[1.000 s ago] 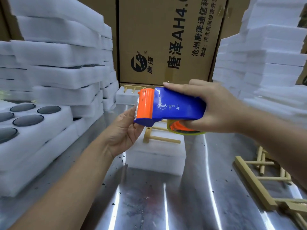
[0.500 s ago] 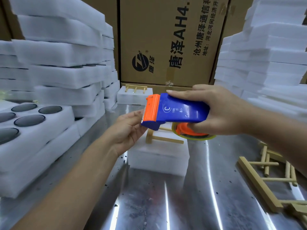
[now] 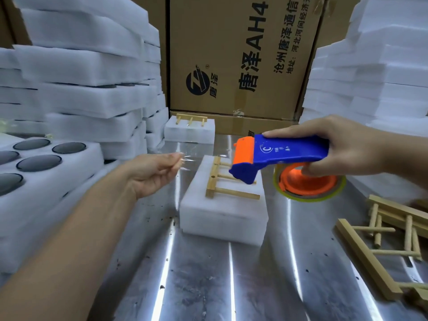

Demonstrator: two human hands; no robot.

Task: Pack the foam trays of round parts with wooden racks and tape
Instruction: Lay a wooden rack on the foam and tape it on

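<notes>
- Blue-and-orange plastic tape dispenser (image 3: 289,151) sits in the right hand (image 3: 352,154), whose fingers and thumb wrap around its body. The yellowish roll hangs under the palm.
- The left hand (image 3: 152,172) pinches the free end of the clear tape (image 3: 203,156) with curled fingers. The strip runs from its fingertips across to the dispenser's orange mouth.
- A foam block (image 3: 222,216) with a wooden rack (image 3: 222,181) lying on top rests on the metal table (image 3: 231,286), below and between the two hands.
- Step in hand, as I judge it: drawing out a length of tape to bind the rack to the foam.
- The next move likely calls for lowering the taut strip across the rack, pressing its end onto the foam on the left hand's side, then running the dispenser over.
- Half a second ago the left hand was right at the dispenser's mouth. Now the hands are well apart, with tape pulled out between them.
</notes>
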